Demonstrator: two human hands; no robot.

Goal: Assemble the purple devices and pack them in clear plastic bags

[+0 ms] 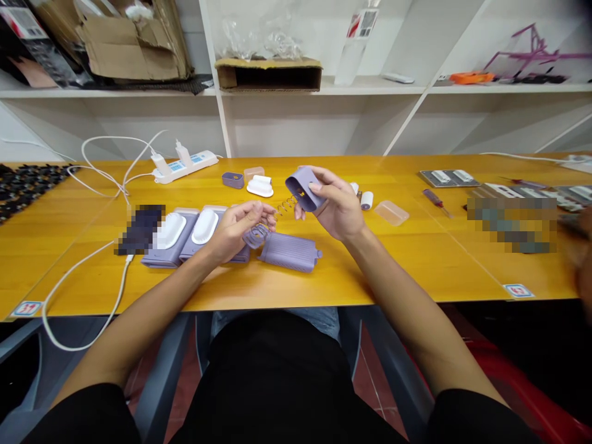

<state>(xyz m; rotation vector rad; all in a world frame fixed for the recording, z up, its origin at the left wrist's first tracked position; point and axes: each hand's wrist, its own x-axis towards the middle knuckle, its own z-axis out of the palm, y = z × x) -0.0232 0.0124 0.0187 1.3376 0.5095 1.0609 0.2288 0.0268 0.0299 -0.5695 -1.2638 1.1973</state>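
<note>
My right hand (337, 203) grips a hollow purple oval housing (304, 188), tilted with its open end toward the left. A thin metal coil spring (285, 207) spans the gap between that housing and my left hand (243, 227), whose fingertips are closed on the spring's near end. Just below the left fingers is a purple oval frame-like piece (256, 236); whether the hand touches it I cannot tell. A ribbed purple casing (290, 251) lies on the table beneath both hands. Left of it are purple units with white oval tops (205, 226), partly covered by my left forearm.
Behind my hands lie a small purple ring (232, 179), a white oval part (259, 186) and white cylinders (367, 200). A clear cover (391, 213) and a screwdriver (436, 202) are to the right. A phone (141, 229), its cable and a power strip (185, 166) occupy the left.
</note>
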